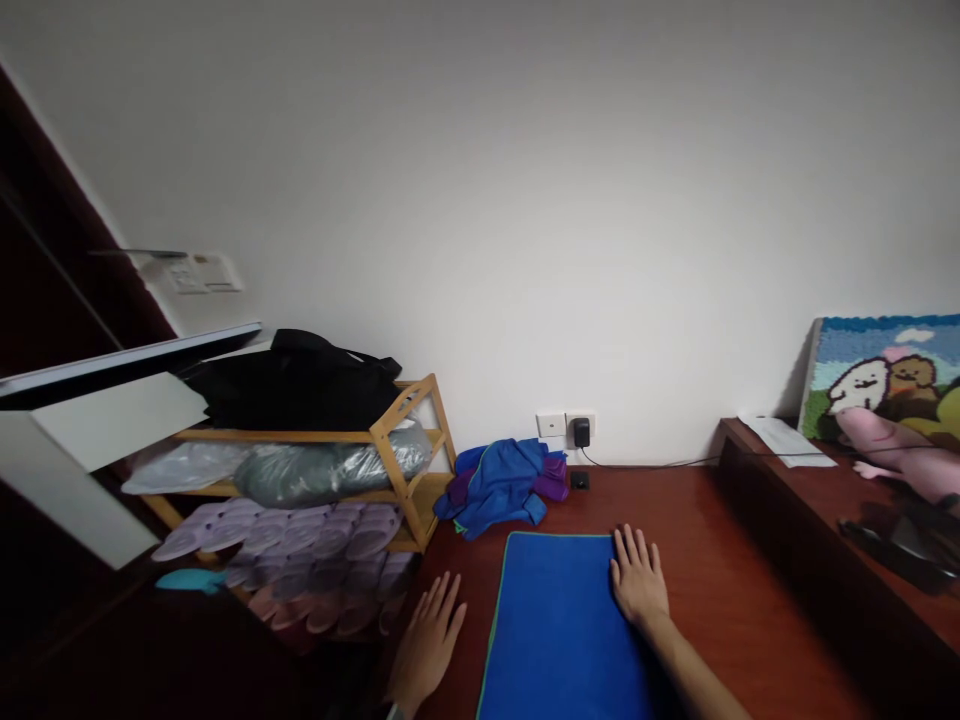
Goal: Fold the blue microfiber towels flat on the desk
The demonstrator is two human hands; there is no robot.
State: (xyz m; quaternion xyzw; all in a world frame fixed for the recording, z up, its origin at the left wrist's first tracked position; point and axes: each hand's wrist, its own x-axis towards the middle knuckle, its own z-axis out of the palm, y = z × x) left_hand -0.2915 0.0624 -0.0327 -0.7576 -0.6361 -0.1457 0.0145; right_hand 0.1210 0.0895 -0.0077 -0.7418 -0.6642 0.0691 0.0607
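A blue cloth (559,625) with a green edge lies flat on the red-brown wooden table (720,590). My right hand (639,578) rests open, fingers spread, on the cloth's far right corner. My left hand (429,640) lies open and flat near the table's left edge, just left of the cloth and apart from it. Neither hand holds anything.
A heap of blue and purple cloths (501,483) sits at the back by the wall socket with a charger (581,432). A bamboo rack (409,455) with slippers and bags stands left. A raised shelf (795,500) at right carries papers, a picture and a plush toy.
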